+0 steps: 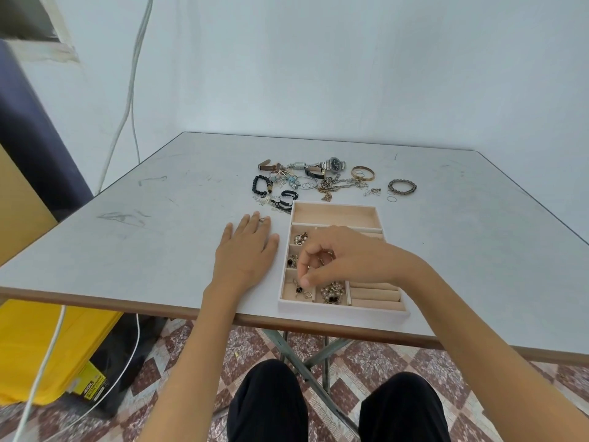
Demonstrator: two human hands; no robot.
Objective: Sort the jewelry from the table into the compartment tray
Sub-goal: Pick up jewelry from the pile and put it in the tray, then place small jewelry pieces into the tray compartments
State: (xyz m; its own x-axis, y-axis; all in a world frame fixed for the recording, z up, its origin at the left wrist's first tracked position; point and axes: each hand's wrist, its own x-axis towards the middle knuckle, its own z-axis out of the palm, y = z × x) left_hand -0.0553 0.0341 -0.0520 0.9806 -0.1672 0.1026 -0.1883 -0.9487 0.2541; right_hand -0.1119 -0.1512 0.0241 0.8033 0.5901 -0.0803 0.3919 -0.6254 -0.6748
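In the head view, one compartment tray [344,309] is sitting at the near edge of the table [159,218]. Two hands are showing. The left hand [245,250] is lying flat on the table just left of the tray, fingers straight and close together. The right hand [344,260] is hovering over the tray, covering its middle compartments. Its thumb and forefinger are pressing together above a small dark earring [298,288] in the near-left compartment, and I cannot tell whether they are pinching it. One pearl cluster [333,291] is lying in the next compartment to the right.

The loose jewelry [322,180] is lying on the table beyond the tray. It includes one gold bangle [362,173], two bead bracelets, black [259,185] and grey [402,187], and at least three watches. The chains are tangling too tightly to count.
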